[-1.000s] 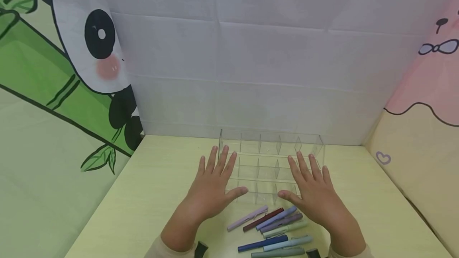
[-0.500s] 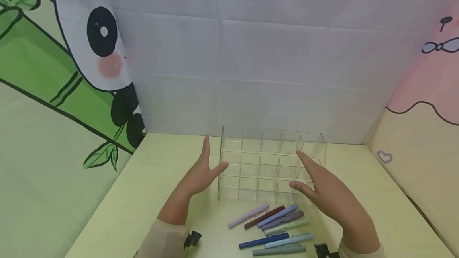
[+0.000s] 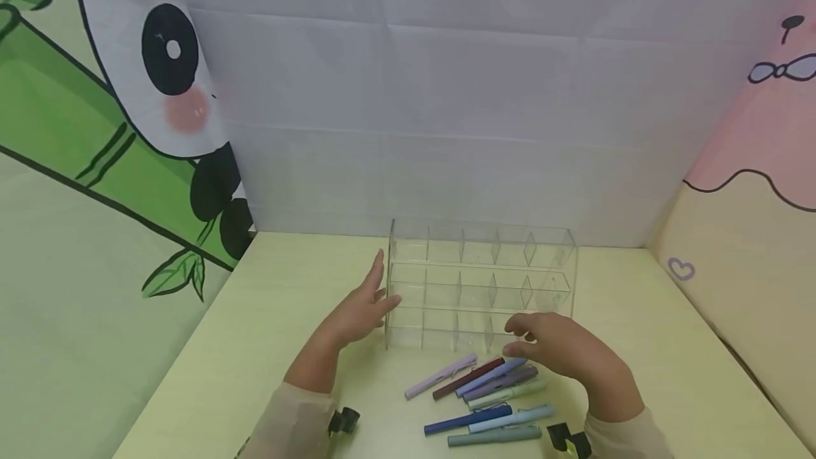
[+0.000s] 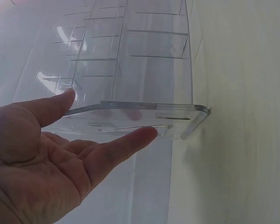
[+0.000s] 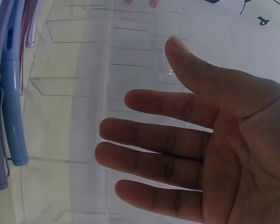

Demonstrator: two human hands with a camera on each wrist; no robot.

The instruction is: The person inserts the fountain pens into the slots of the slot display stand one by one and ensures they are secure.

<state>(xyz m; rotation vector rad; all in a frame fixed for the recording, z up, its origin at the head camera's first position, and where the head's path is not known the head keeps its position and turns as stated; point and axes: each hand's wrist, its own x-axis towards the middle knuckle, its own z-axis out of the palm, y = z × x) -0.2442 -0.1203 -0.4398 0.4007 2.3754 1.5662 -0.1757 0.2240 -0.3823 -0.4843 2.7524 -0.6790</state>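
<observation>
A clear acrylic organizer (image 3: 408, 321) with several compartments in three tiers stands toward the back of the table. My left hand (image 3: 357, 314) is at its left side, thumb by the front of the side panel (image 4: 154, 106) and index finger extended along the outside. Over the organizer's front right part, my right hand (image 3: 564, 346) hovers with nothing in it, fingers apart in the right wrist view. Just below that hand lies a bunch of pens: lilac (image 3: 440, 377), dark red (image 3: 468, 379), periwinkle (image 3: 487, 379), purple (image 3: 510, 379) and pale green (image 3: 506, 395).
Nearer the front edge lie a dark blue pen (image 3: 468, 420), a light blue pen (image 3: 512, 418) and a grey-green pen (image 3: 494, 436). A white cloth (image 3: 478, 91) hangs close behind the organizer. Printed cloths with a panda (image 3: 168, 48) and a pink figure flank the table (image 3: 255, 346).
Both hands were spread palm-down above the organizer, then turned to its sides. The left hand has come up to the left panel; the right has moved down and left, toward the pens.
</observation>
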